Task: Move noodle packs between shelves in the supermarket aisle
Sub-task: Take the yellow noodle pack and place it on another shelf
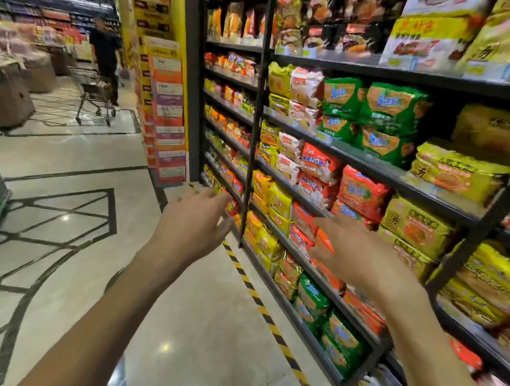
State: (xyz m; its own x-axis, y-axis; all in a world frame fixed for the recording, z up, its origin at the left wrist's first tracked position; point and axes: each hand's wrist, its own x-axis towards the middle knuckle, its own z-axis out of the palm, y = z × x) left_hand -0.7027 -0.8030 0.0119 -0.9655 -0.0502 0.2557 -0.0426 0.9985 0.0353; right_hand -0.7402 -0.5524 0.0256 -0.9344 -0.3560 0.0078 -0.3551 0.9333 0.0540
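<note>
Dark metal shelves point(368, 170) run along the right, stacked with noodle packs: green ones point(393, 105), red ones point(361, 190), yellow ones point(280, 200) and orange ones point(324, 241). My left hand point(192, 221) is stretched out in front of the lower shelves with its fingers spread, holding nothing. My right hand point(360, 256) reaches towards the orange and red packs on a lower shelf, fingers extended and close to them; the blur hides whether it touches a pack.
A yellow-black hazard strip point(259, 300) marks the floor along the shelf base. A tall stacked display point(166, 104) stands at the shelf end. Farther down the aisle a person point(105, 52) stands by a shopping cart point(94, 93).
</note>
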